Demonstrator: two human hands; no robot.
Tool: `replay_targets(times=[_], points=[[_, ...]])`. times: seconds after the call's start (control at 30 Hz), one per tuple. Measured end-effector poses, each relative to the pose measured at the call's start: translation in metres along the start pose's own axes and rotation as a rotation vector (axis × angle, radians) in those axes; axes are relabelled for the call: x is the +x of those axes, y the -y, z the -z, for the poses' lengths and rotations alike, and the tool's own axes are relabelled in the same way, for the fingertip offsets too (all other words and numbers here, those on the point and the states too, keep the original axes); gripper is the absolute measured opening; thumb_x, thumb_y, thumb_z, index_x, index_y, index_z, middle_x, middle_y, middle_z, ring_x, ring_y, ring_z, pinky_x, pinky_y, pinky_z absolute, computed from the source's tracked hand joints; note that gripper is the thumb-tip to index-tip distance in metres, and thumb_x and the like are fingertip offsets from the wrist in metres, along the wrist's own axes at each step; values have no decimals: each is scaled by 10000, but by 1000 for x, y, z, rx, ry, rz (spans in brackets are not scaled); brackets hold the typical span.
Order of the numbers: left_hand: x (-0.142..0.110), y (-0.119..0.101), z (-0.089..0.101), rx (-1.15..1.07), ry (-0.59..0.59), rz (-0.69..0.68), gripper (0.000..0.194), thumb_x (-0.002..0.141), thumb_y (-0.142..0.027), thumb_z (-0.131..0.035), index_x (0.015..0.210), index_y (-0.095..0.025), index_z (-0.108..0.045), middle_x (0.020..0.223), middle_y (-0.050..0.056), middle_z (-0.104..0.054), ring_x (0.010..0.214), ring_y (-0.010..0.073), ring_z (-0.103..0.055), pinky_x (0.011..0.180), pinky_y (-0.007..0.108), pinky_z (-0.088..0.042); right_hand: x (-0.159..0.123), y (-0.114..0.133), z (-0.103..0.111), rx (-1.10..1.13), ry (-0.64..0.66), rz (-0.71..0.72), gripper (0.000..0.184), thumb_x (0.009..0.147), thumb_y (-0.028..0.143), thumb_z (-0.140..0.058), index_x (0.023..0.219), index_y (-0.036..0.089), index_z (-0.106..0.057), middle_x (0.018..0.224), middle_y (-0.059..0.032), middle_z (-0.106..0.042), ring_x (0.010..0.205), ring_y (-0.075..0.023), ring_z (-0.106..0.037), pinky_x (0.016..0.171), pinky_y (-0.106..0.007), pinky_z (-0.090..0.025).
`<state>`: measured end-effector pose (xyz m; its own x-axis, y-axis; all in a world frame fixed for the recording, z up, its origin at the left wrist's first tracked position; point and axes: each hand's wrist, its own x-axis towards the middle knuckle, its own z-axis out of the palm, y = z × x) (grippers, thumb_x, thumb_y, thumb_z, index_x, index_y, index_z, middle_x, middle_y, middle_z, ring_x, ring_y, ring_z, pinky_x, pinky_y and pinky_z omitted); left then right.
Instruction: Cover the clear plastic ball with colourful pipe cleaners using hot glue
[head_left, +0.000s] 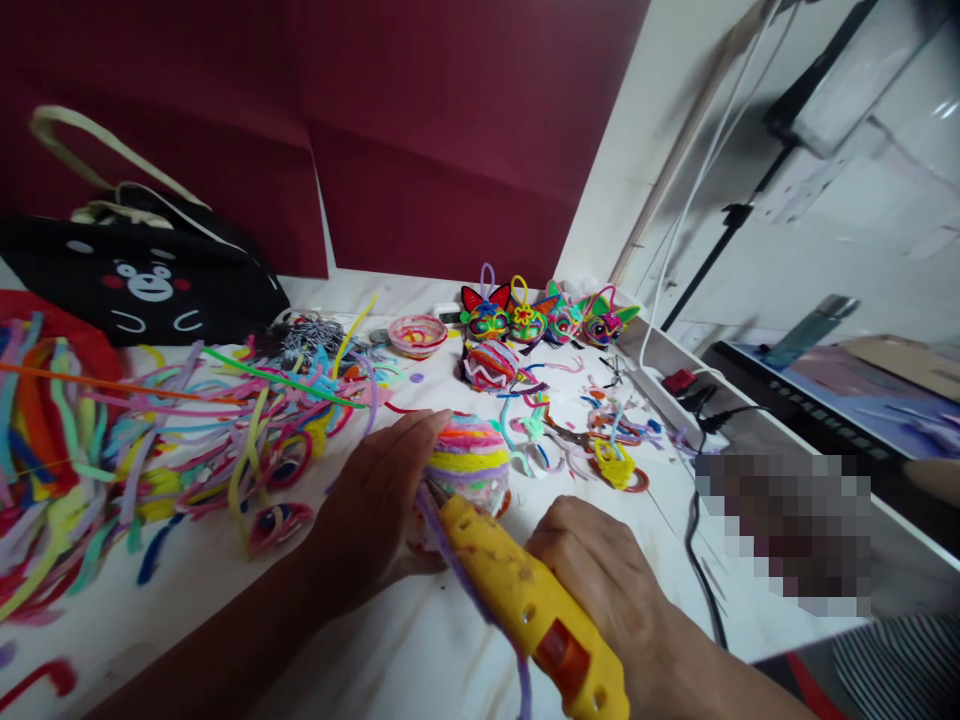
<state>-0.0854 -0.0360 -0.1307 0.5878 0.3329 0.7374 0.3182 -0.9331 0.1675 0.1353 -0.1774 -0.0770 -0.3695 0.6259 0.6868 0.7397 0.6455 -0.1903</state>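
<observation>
My left hand is wrapped round the left side of a ball banded with pink, orange and yellow pipe cleaners over a paler lower part. My right hand grips a yellow hot glue gun, its nozzle tip at the ball's lower left, close to my left fingers. A purple pipe cleaner runs from the ball down along the gun. Whether the nozzle touches the ball is hard to tell. The left fingertips are partly hidden behind the ball.
Several eared, pipe-cleaner animal heads stand at the back, with another striped piece before them. A striped bowl sits near the wall. Loose pipe cleaners pile up at left beside a black bag. A black cable lies at right.
</observation>
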Motion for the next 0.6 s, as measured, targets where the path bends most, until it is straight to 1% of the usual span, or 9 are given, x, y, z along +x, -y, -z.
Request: replay_targets(times=[0.1, 0.23, 0.3, 0.4, 0.6], points=[[1, 0, 2, 13, 21, 37, 1110, 795, -516, -828, 1671, -252, -199, 1558, 173, -595, 1426, 420, -591, 1175, 562, -549, 0, 0, 2, -18, -28, -7, 390, 1151, 317, -302, 885, 181, -553, 696, -21, -589, 612, -143, -529, 563, -293, -409], [3, -5, 4, 7, 32, 100, 1047, 765, -457, -831, 1627, -239, -280, 1548, 173, -596, 1414, 423, -597, 1175, 554, -541, -3, -2, 5, -37, -37, -20, 385, 1147, 318, -319, 885, 178, -564, 682, -14, -576, 608, -141, -537, 572, -293, -414], [4, -6, 4, -5, 26, 120, 1053, 726, -429, -845, 1610, -239, -306, 1543, 166, -597, 1404, 424, -603, 1170, 547, -544, -6, -3, 6, -31, -26, -28, 375, 1144, 307, -318, 894, 180, -567, 693, -16, -586, 616, -144, -549, 578, -294, -419], [4, -7, 3, -37, 9, 140, 1107, 655, -364, -872, 1605, -251, -316, 1535, 153, -605, 1392, 417, -611, 1172, 535, -544, -9, -3, 7, -31, -8, -31, 332, 1133, 288, -341, 910, 184, -565, 705, -16, -592, 617, -149, -557, 583, -300, -425], [4, -6, 2, -76, 2, 200, 1179, 549, -273, -895, 1587, -269, -337, 1529, 144, -608, 1372, 422, -622, 1160, 547, -548, -11, -4, 6, -30, -43, -26, 296, 1113, 305, -376, 903, 187, -548, 702, -12, -583, 604, -148, -536, 566, -307, -400]])
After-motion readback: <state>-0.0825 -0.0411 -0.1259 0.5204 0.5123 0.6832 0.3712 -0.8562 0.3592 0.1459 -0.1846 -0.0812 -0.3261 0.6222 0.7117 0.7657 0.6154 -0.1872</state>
